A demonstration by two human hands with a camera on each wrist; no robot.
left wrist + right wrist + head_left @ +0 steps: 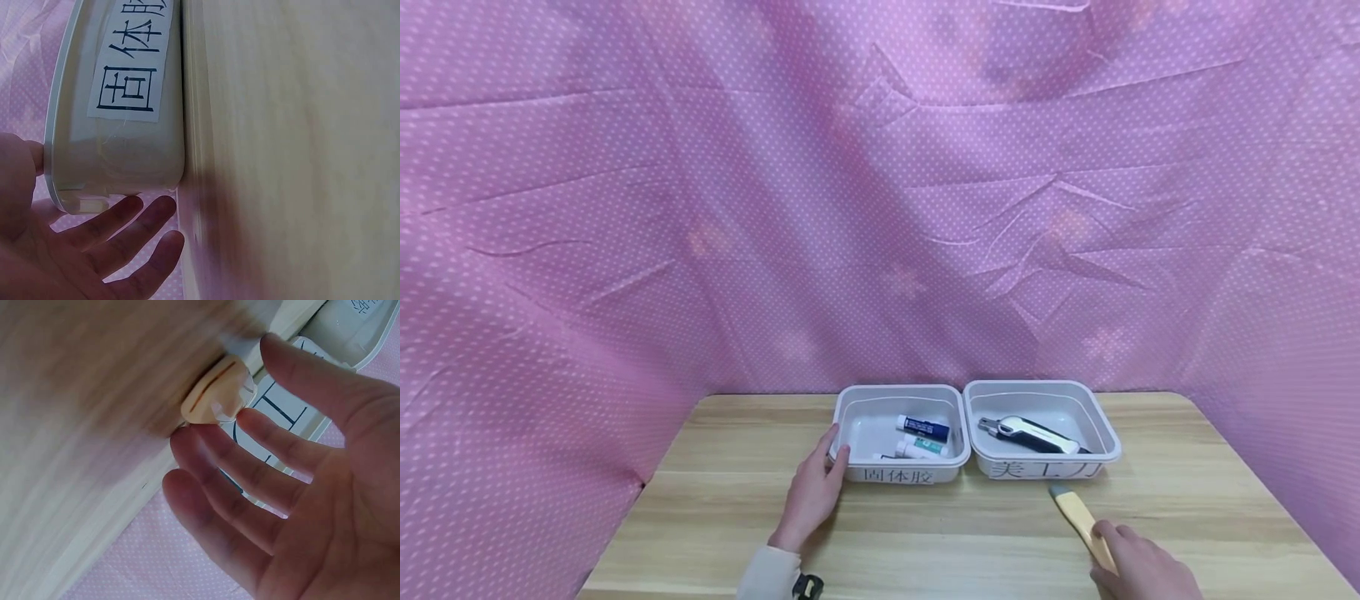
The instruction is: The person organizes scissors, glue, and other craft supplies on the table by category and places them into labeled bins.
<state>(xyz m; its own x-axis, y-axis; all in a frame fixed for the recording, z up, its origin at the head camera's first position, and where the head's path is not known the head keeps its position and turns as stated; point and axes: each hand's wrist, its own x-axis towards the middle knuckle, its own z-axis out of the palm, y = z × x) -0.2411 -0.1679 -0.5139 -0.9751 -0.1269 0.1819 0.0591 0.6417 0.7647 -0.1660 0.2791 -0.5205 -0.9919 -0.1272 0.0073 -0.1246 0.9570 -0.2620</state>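
Note:
My left hand (815,492) holds the front left corner of a white plastic box (898,390), thumb at the rim and fingers along the outer side. Inside lie several glue sticks, one with a dark blue label (927,428) and one with a green label (925,445). In front of the second box (1037,386), my right hand (1142,567) grips a yellow utility knife (1077,514) between thumb and fingers, its grey tip towards that box. The right wrist view shows the knife's slotted end (209,394) close to the tabletop. A white and black utility knife (1033,435) lies in this box.
Both boxes stand side by side at the back of the wooden table (925,542). Each has a paper label with Chinese characters, such as the left label (128,81). A pink dotted curtain (850,208) hangs behind and beside the table.

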